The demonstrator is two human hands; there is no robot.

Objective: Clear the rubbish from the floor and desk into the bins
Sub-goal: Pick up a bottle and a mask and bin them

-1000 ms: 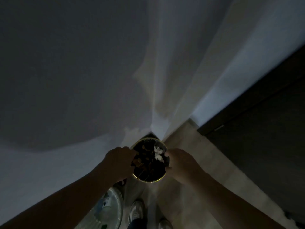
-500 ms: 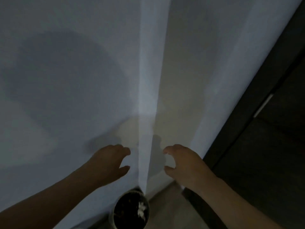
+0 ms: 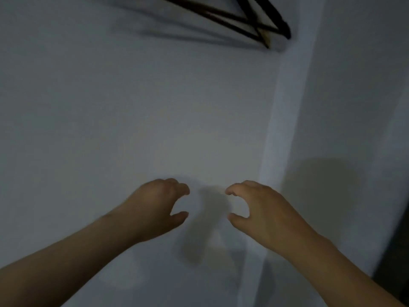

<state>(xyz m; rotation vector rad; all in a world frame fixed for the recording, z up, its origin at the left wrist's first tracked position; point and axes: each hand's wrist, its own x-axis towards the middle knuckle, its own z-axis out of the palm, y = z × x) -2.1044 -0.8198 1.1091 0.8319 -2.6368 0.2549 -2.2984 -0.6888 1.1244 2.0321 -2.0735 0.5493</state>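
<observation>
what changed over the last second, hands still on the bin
The left hand and right hand let go of the round bin and lifted; the view rose up the wall, so the bin left the picture and dark hangers appeared. Hands stay apart, fingers loosely curled.

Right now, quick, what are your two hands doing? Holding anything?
Left hand: open, fingers loosely curved, holding nothing.
Right hand: open, fingers loosely curved, holding nothing.
</observation>
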